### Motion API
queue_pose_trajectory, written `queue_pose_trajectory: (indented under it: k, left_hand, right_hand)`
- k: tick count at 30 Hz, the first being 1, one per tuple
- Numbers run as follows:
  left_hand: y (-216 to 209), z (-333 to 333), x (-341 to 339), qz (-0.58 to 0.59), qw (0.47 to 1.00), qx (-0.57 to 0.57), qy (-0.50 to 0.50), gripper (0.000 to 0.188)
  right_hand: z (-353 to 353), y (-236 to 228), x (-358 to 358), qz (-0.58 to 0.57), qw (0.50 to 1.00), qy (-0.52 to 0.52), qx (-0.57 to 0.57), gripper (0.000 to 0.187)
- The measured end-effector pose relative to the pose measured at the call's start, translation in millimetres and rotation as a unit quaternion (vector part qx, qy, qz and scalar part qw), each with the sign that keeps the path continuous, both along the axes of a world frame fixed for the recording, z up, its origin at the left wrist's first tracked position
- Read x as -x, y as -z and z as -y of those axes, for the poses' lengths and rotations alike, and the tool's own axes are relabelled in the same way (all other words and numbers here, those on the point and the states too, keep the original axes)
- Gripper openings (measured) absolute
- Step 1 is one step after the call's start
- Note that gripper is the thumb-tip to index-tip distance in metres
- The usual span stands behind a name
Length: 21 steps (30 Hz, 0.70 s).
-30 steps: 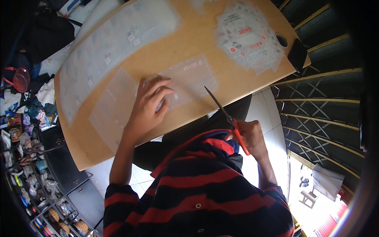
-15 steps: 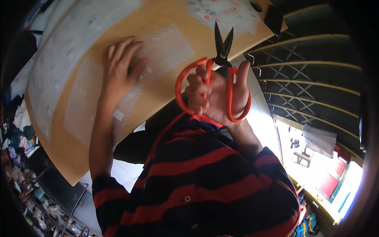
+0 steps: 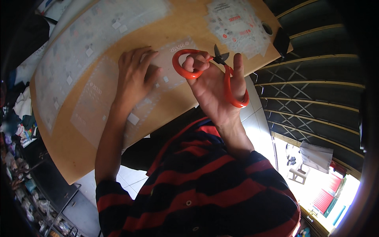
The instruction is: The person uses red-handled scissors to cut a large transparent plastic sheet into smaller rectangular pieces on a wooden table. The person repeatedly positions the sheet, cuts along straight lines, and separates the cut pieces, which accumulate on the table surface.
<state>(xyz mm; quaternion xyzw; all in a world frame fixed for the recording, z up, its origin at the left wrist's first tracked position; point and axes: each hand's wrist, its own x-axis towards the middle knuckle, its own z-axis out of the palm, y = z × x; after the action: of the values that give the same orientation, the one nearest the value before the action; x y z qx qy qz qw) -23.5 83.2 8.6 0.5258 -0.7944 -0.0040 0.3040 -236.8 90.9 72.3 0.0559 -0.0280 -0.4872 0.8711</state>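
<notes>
Lowered since half a second ago, the right hand [image 3: 215, 89] grips orange scissors [image 3: 221, 73], blades nearly closed. Left hand [image 3: 134, 75] lies flat, grasping nothing, on a clear sheet [image 3: 114, 98] on the desk [image 3: 79, 158]; seemingly uncut.

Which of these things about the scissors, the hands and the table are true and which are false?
1. The right hand holds orange-handled scissors. True.
2. The left hand is lifted high off the table. False: it lies flat on a clear plastic sheet on the wooden table.
3. The scissors are cutting the sheet right now. False: they are held up above the table edge, apart from the sheet.
4. The person wears a shirt with red and dark stripes. True.
5. The table top is round and blue. False: it is light brown wood.
</notes>
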Motion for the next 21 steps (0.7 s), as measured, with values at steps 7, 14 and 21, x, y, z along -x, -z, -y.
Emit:
queue_pose_trajectory:
  k: [7,14,21]
  left_hand:
    - [-2,-3,5,0.027,0.997,-0.02,-0.074,0.057]
    - [6,-3,6,0.036,0.991,-0.033,-0.124,0.056]
    - [6,-5,4,0.023,0.99,-0.025,-0.136,0.051]
  right_hand:
    - [0,-11,6,0.044,0.998,-0.023,-0.041,0.065]
    - [-3,-16,8,0.103,0.993,-0.029,-0.054,0.051]
    - [16,-28,16,0.218,0.976,-0.009,-0.008,0.05]
